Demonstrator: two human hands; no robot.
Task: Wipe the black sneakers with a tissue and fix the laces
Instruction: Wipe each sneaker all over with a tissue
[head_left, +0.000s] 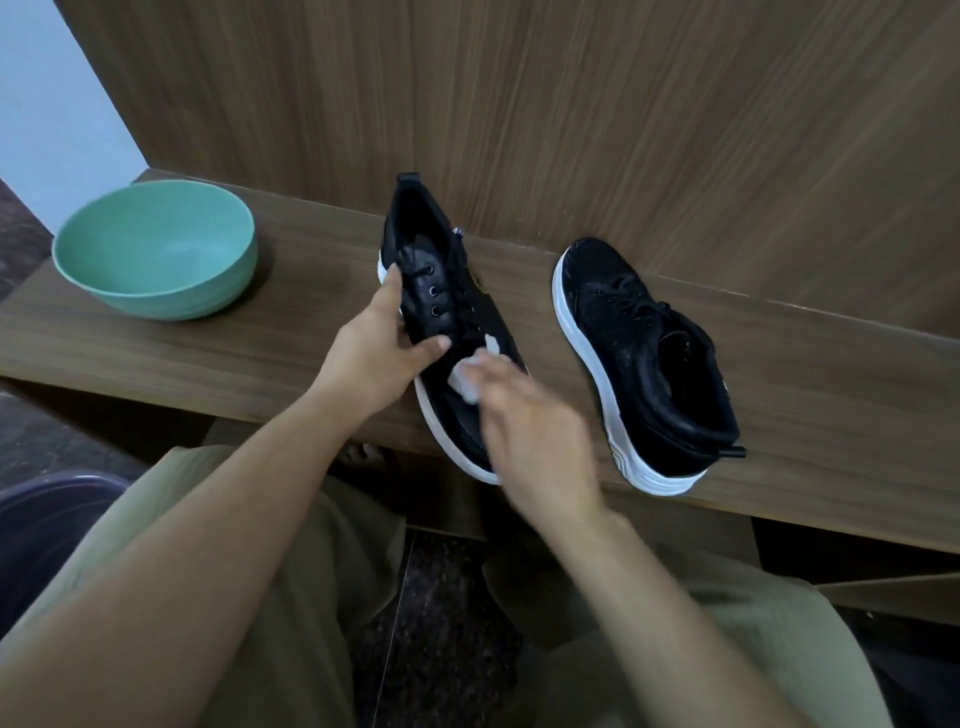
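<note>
Head view: your left hand (382, 345) steadies the near black leather sneaker with a white sole (441, 332) on the brown wooden table (291, 338), while your right hand (524, 415), blurred, pinches the crumpled white tissue (470, 376) against its toe. Keep strokes short and the shoe pinned. The second black sneaker (649, 364) lies apart to the right; a round green plastic bowl (156, 249) sits left, before a wood-grain wall panel (571, 104).

A single wide-angle camera worn on the person's head looks forward and steeply down from close range, over bare forearms and olive-green trousered lap (291, 571), onto a low brown wood-grain bench (156, 343) backed by a wood-grain wall panel (623, 114).
</note>
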